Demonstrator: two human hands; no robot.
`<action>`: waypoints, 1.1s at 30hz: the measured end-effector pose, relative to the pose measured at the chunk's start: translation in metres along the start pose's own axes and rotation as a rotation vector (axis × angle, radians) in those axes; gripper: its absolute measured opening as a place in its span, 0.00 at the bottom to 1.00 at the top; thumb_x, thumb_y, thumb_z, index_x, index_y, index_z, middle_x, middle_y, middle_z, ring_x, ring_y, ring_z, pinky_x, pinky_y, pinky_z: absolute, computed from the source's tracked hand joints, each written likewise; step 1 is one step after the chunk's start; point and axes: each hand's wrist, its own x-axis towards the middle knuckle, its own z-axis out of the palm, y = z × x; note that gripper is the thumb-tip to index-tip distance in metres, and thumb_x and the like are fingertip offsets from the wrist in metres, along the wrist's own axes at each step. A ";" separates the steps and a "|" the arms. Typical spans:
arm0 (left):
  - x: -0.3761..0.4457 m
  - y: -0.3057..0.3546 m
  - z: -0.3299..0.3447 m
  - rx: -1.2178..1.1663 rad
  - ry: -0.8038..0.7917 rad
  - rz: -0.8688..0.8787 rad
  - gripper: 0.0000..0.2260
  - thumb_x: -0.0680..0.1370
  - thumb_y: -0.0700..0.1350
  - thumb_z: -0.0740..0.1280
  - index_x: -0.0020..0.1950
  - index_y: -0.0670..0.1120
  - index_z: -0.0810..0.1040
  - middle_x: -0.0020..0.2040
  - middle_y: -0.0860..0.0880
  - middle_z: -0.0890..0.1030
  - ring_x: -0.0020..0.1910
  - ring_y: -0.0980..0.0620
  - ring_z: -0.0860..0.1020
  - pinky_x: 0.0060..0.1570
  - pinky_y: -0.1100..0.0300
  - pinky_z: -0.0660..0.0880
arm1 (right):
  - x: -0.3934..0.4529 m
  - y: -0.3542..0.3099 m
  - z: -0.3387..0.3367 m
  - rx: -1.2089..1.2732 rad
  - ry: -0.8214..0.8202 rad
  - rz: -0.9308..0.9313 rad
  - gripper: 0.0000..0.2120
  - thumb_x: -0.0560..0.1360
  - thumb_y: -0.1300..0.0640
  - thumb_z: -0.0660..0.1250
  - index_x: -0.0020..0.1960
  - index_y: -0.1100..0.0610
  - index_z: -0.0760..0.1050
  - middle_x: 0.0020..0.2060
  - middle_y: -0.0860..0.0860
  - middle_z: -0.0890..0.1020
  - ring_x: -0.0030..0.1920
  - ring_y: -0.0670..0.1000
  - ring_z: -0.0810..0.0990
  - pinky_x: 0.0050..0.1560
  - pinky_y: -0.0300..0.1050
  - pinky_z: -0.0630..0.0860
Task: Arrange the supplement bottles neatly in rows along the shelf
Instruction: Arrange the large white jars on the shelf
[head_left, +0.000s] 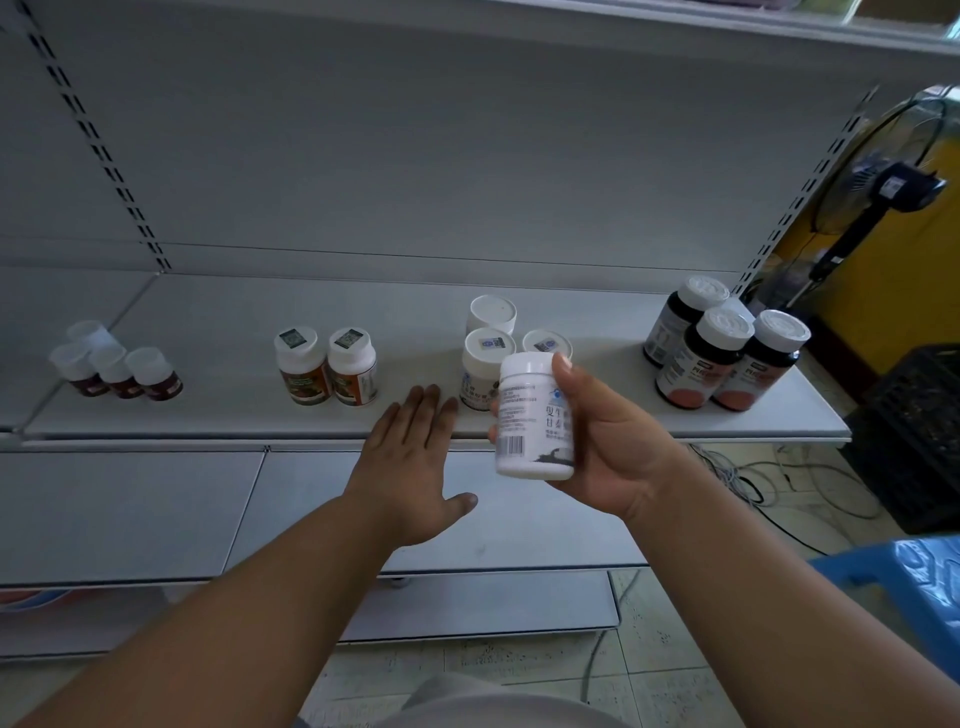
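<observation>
Above the shelf (218, 415) edge, the right hand (597, 441) grips a white bottle (535, 415), upright and slightly tilted, just before three white bottles (488, 364). Left hand (410, 457) hovers beside it, fingers straight, holding nothing. Other bottle clusters stand along the shelf.

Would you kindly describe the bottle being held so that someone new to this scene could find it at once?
Start at the long white shelf and go to its front edge, right of centre. There the right hand grips a white bottle in the air, in front of a cluster of similar white bottles. It alone is off the shelf, showing a barcode on its side.
</observation>
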 end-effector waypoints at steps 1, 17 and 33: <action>0.000 0.000 0.000 0.002 0.000 0.001 0.47 0.76 0.71 0.55 0.79 0.48 0.31 0.79 0.46 0.31 0.78 0.47 0.31 0.74 0.51 0.31 | 0.000 0.000 0.001 0.009 0.020 0.001 0.37 0.53 0.46 0.84 0.58 0.60 0.80 0.50 0.58 0.82 0.48 0.57 0.82 0.47 0.52 0.80; -0.001 0.000 -0.001 0.007 0.013 0.013 0.48 0.75 0.71 0.55 0.79 0.46 0.32 0.80 0.44 0.34 0.79 0.46 0.33 0.76 0.50 0.33 | -0.007 0.004 0.010 -0.647 0.160 -0.356 0.20 0.70 0.58 0.74 0.60 0.56 0.73 0.51 0.51 0.83 0.53 0.51 0.82 0.56 0.50 0.77; -0.001 0.003 -0.004 0.008 -0.010 -0.014 0.47 0.76 0.70 0.56 0.79 0.47 0.31 0.80 0.46 0.32 0.78 0.47 0.32 0.76 0.51 0.33 | 0.001 -0.032 0.022 -0.323 0.396 -0.071 0.17 0.75 0.42 0.66 0.39 0.53 0.83 0.34 0.52 0.83 0.34 0.52 0.80 0.34 0.44 0.74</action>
